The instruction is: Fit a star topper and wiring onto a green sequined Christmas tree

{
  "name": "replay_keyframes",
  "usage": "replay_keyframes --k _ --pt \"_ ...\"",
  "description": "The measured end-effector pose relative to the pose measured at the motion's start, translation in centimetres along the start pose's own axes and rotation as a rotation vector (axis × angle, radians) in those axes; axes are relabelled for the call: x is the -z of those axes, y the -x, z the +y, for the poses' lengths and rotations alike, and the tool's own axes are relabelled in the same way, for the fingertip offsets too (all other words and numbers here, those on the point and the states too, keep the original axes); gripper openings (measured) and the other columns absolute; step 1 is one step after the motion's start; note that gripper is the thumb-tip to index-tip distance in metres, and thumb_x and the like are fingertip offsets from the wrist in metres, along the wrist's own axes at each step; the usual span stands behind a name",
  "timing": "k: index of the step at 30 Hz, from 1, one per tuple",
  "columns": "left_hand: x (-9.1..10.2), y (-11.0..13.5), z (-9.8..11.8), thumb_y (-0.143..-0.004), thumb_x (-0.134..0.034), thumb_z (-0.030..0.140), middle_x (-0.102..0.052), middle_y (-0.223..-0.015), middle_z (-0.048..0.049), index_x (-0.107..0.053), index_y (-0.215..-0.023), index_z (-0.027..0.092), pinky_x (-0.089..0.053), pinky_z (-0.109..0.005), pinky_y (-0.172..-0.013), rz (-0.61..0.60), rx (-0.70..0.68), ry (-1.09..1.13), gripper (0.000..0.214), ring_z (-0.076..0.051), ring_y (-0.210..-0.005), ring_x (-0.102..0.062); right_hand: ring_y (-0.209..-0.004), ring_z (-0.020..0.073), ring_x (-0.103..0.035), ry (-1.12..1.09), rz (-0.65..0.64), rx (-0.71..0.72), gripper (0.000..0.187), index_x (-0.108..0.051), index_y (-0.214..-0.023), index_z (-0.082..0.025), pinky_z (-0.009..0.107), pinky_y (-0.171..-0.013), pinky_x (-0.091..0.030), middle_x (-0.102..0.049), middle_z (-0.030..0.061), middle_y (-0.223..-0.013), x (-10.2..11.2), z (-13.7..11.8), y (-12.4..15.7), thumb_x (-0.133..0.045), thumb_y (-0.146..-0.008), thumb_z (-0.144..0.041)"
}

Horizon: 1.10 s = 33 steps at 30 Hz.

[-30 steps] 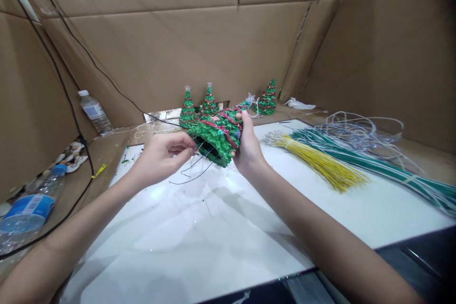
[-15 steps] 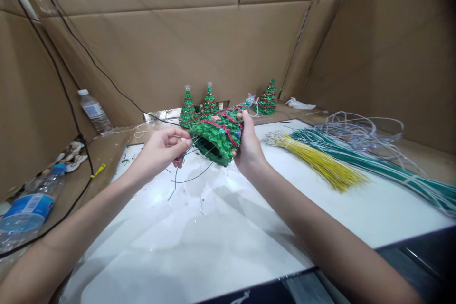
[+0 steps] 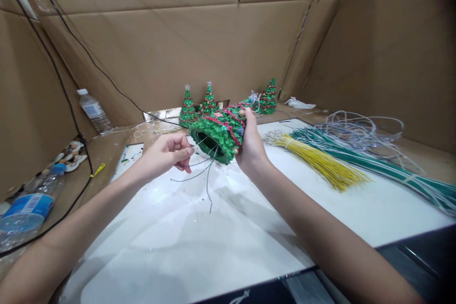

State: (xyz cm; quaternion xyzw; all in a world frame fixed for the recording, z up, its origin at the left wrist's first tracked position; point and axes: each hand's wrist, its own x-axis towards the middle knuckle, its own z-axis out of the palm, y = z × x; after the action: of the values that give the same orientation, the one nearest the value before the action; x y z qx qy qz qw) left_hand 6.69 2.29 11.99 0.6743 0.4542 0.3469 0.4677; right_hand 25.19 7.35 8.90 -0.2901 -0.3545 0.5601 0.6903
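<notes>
A small artificial Christmas tree [image 3: 228,126], decorated with red garland, lies tilted on its side above the white board, its hollow base turned toward me and to the left. My right hand [image 3: 251,140] is closed around its side. Several thin wires [image 3: 208,180] come out of the base opening, some dangling freely. My left hand [image 3: 175,151], left of the base, has its fingers pinched on one of these wires. A star topper [image 3: 254,97] shows at the far end of the tree.
Decorated trees [image 3: 187,108] stand behind, against cardboard walls. A yellow wire bundle [image 3: 317,159] and a green wire bundle [image 3: 356,159] lie on the white board [image 3: 171,247] at right, near coiled clear tubing [image 3: 359,128]. Plastic bottles [image 3: 94,110] and a black cable [image 3: 67,95] are at left.
The tree's base has turned slightly more toward me. One green wire has swung free of my left hand and hangs below the opening. My right hand keeps its hold.
</notes>
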Motion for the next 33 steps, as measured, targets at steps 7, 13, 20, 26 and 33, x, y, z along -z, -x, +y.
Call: replay_keyframes --k 7,13,20,26,33 --pt "0.2 0.0 -0.1 -0.074 -0.067 0.024 -0.064 -0.055 0.0019 -0.053 -0.066 0.017 -0.044 -0.02 -0.057 -0.014 -0.026 -0.064 0.018 -0.009 -0.057 -0.061 -0.099 0.0232 -0.066 -0.031 -0.012 -0.008 0.044 -0.057 -0.092 -0.028 0.039 -0.08 -0.055 -0.071 -0.001 -0.093 0.0 0.0 0.1 -0.062 -0.073 -0.067" --pt "0.2 0.1 -0.1 -0.075 -0.065 0.027 -0.064 -0.058 0.0002 -0.052 -0.064 0.017 -0.04 -0.02 -0.052 -0.034 -0.063 -0.164 0.02 -0.008 -0.053 -0.053 -0.097 0.0238 -0.067 0.011 -0.019 -0.016 0.049 -0.057 -0.097 -0.028 0.039 -0.076 -0.055 -0.071 -0.0006 -0.093 0.2 0.2 -0.2 -0.06 -0.072 -0.071" --pt "0.2 0.2 0.1 -0.076 -0.063 0.027 -0.064 -0.059 -0.0003 -0.054 -0.064 0.017 -0.041 -0.02 -0.051 -0.045 -0.068 -0.246 0.018 -0.009 -0.053 -0.053 -0.097 0.0256 -0.067 -0.013 -0.02 -0.025 0.044 -0.056 -0.094 -0.028 0.04 -0.074 -0.056 -0.071 -0.0001 -0.095 -0.1 -0.1 0.2 -0.064 -0.071 -0.065" --pt "0.7 0.8 0.3 -0.075 -0.064 0.026 -0.066 -0.058 -0.0009 -0.054 -0.063 0.017 -0.042 -0.02 -0.05 -0.079 -0.053 -0.278 0.018 -0.009 -0.051 -0.053 -0.096 0.0252 -0.067 -0.02 0.05 0.059 0.044 -0.057 -0.091 -0.027 0.038 -0.071 -0.056 -0.071 -0.0005 -0.096 0.6 -0.5 -0.9 -0.063 -0.07 -0.066" --pt "1.4 1.2 0.9 -0.074 -0.064 0.029 -0.069 -0.062 -0.0041 -0.057 -0.065 0.016 -0.04 -0.019 -0.048 -0.17 0.018 -0.331 0.018 -0.01 -0.051 -0.054 -0.095 0.0239 -0.067 -0.021 0.044 0.137 0.039 -0.053 -0.09 -0.029 0.037 -0.07 -0.056 -0.07 -0.0031 -0.094 0.7 -1.0 -1.3 -0.058 -0.075 -0.064"
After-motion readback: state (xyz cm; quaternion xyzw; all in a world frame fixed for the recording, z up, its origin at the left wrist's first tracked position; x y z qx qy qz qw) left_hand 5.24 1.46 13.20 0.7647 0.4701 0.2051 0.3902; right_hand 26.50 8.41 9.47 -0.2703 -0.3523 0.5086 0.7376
